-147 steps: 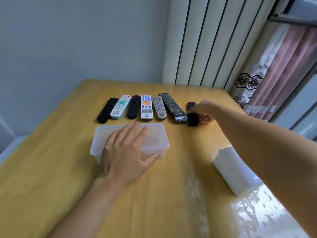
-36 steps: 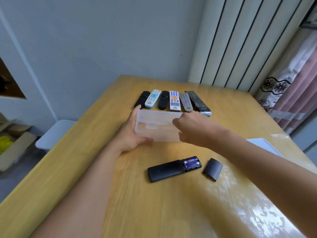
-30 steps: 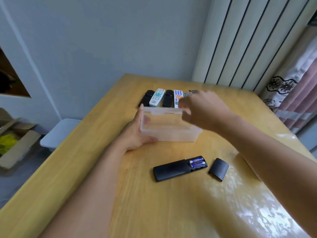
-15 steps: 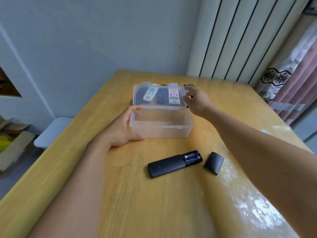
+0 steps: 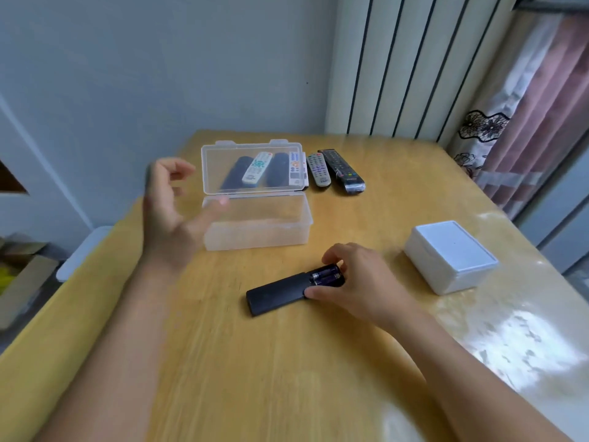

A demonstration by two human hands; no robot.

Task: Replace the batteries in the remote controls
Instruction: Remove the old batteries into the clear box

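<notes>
No legible markings. Black remote (image 5: 280,293) lies at frame centre, long axis lower-left to upper-right, batteries (image 5: 325,275) exposed. Right hand (image 5: 360,283) grips its battery end. Left hand (image 5: 169,212) raised, loosely spread, blurred, holding nothing.

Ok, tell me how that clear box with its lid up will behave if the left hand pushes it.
The clear box looks thin-walled and holds nothing visible, so it is probably light and would slide easily on the glossy table. Its lid stands upright, so a push up high might tip it or swing the lid.
</notes>
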